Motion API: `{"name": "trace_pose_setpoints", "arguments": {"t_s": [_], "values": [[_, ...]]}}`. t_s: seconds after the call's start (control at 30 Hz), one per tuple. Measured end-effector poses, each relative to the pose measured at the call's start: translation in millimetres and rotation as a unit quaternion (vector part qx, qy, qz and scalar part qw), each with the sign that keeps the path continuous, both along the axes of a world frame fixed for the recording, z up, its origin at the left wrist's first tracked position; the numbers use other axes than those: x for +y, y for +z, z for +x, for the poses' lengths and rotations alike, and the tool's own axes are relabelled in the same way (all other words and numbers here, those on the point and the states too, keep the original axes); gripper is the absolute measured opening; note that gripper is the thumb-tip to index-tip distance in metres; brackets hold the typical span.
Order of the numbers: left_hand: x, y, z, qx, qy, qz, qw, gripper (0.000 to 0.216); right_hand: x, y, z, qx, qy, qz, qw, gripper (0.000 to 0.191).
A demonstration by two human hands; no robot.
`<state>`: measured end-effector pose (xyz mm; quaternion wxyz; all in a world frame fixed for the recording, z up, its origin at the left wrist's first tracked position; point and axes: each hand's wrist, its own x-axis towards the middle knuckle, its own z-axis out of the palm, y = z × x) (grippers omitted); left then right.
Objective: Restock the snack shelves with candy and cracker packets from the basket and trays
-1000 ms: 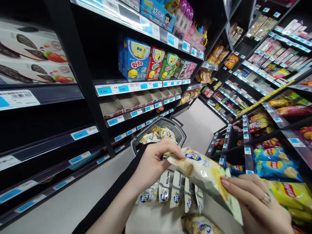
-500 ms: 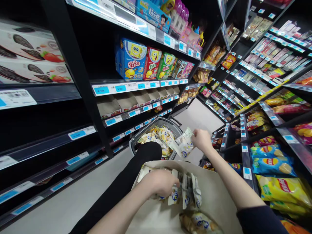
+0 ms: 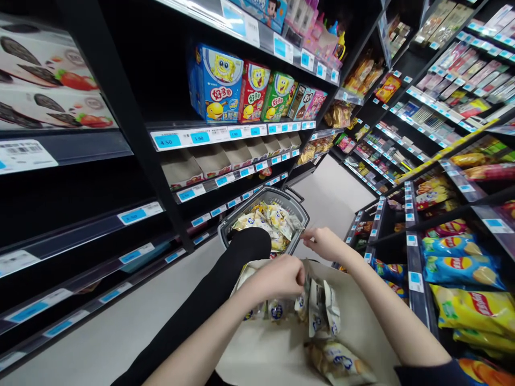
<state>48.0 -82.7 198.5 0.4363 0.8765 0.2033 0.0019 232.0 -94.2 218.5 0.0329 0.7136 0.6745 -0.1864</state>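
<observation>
My left hand [image 3: 279,279], its fingers curled closed, is over the open cardboard box [image 3: 277,351] in front of me. A small blurred snack packet [image 3: 301,306] hangs under its fingertips. More snack packets [image 3: 322,308] stand in the box beside this hand, and a larger bag [image 3: 340,362] lies near them. My right hand [image 3: 325,244] is at the right rim of the grey shopping basket [image 3: 304,213], thumb and fingers slightly apart. Just beyond its fingertips, a pale packet [image 3: 293,224] lies against the pile of yellow-and-white packets [image 3: 263,220] in the basket.
My black-clad knee [image 3: 251,244] partly covers the basket. To the left, dark shelves hold boxed snacks [image 3: 219,86] and cardboard trays [image 3: 209,161]. Chip bags [image 3: 470,311] fill the right-hand shelves. Grey floor [image 3: 341,185] runs down the aisle between them.
My right hand has moved slightly down and left and let go of its packet, which is now in the basket. My left hand has risen and shifted right with a packet. The view has shifted slightly.
</observation>
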Motion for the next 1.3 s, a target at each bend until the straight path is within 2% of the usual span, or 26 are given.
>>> {"name": "trace_pose_setpoints", "arguments": {"t_s": [0.07,0.13,0.27,0.37,0.43,0.53,0.67,0.83,0.97,1.03,1.1,1.2,1.23,1.3], "values": [[8,3.1,-5,-0.028,0.064,0.002,0.998,0.023,-16,11.0,0,0.017,0.004,0.008,1.000,0.024],[12,2.8,-10,-0.027,0.101,0.034,0.994,0.027,-29,19.5,2,0.035,0.000,0.013,0.999,0.026],[9,0.0,-12,0.083,0.076,0.120,0.986,0.033,-49,29.8,6,0.048,-0.019,0.019,0.998,0.026],[1,3.8,-10,0.139,0.084,0.141,0.977,0.039,-61,36.8,3,0.050,-0.027,0.028,0.998,0.027],[-4,7.0,-8,0.156,0.065,0.146,0.975,0.044,-69,41.7,0,0.059,-0.028,0.032,0.997,0.027],[-10,7.2,-5,0.118,0.025,0.148,0.981,0.044,-79,47.3,-4,0.077,-0.032,0.033,0.996,0.027],[-10,7.1,-3,0.053,0.039,0.131,0.989,0.034,-90,49.7,-6,0.097,-0.044,0.038,0.994,0.026],[4,32.0,-22,-0.073,0.093,0.053,0.992,0.026,-106,43.4,-9,0.195,-0.086,0.043,0.976,0.027],[7,54.3,-42,-0.195,0.135,-0.008,0.971,0.026,-122,26.2,-20,0.301,-0.176,0.045,0.936,0.048],[4,58.1,-48,-0.263,0.132,-0.063,0.954,0.022,-129,19.6,-28,0.388,-0.216,0.042,0.895,0.062],[0,56.4,-49,-0.356,0.135,-0.125,0.916,0.016,-135,19.0,-38,0.494,-0.229,0.067,0.836,0.071],[-3,49.1,-46,-0.467,0.141,-0.198,0.850,0.012,-140,27.7,-53,0.595,-0.215,0.191,0.750,0.080],[-3,46.7,-44,-0.488,0.140,-0.212,0.835,0.011,-141,31.3,-56,0.599,-0.213,0.240,0.734,0.082],[-2,43.2,-42,-0.510,0.134,-0.229,0.819,0.010,-145,36.7,-59,0.563,-0.224,0.332,0.723,0.077]]}}
